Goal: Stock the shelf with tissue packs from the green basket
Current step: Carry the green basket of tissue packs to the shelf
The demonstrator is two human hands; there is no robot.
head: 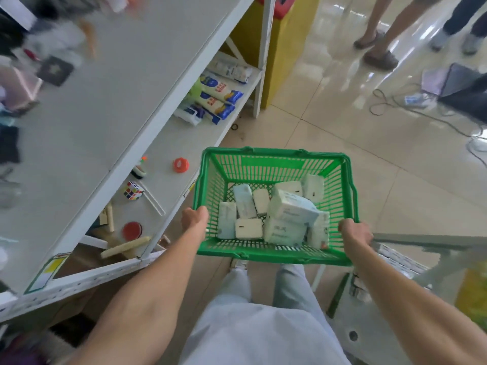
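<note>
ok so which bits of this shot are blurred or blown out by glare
Head view: the upper shelf's far left end is smeared by motion blur, its items unreadable; the floor tiles at top right carry bright window glare; the green basket, tissue packs, left hand and right hand are fairly sharp; the wide lens bends the shelf edges.

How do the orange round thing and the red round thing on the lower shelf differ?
The orange cap lies farther along the shelf, out in the open; the red disc lies nearer the person, partly under the upper shelf board. The orange cap has a ridged rim and a pale centre; the red disc looks flat, plain and wider. Both are round, lie flat on the lower shelf, and neither is touched by the hands.
</note>
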